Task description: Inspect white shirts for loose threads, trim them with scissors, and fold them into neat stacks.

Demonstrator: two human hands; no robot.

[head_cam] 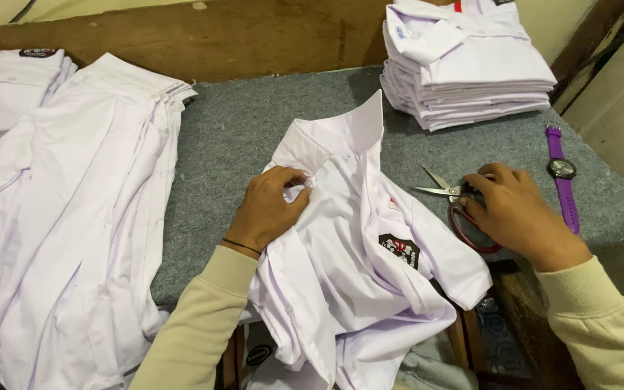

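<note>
One white shirt (355, 267) lies loose in the middle of the grey felt-covered surface (240, 137), collar toward the wall, its lower part hanging over the near edge. It carries one dark badge (399, 249) on the chest and one small red tab just above that.

The left hand (269, 209) rests on the shirt just below the collar, its grip pressed together and pinching a fold of the white cloth near the button line. One thin dark band circles that wrist.

The right hand (514, 209) lies on the surface just beside the shirt's sleeve, covering the red handles of one pair of scissors (453, 198). Its fingers curl over the handles; whether they are closed round the loops I cannot tell. The two steel blades stand slightly apart and point toward the shirt.

One wristwatch (563, 177) with a purple strap lies flat near the right hand, apart from it, toward the surface's right edge.

Three heaps of white shirts are in view. One neat folded stack (464, 65) stands at the far right corner of the surface. One spread pile (74, 217) of unfolded shirts covers the left side. One more folded stack (9, 94) sits at the far left edge, only partly in view.

Both arms wear cream sleeves
</note>
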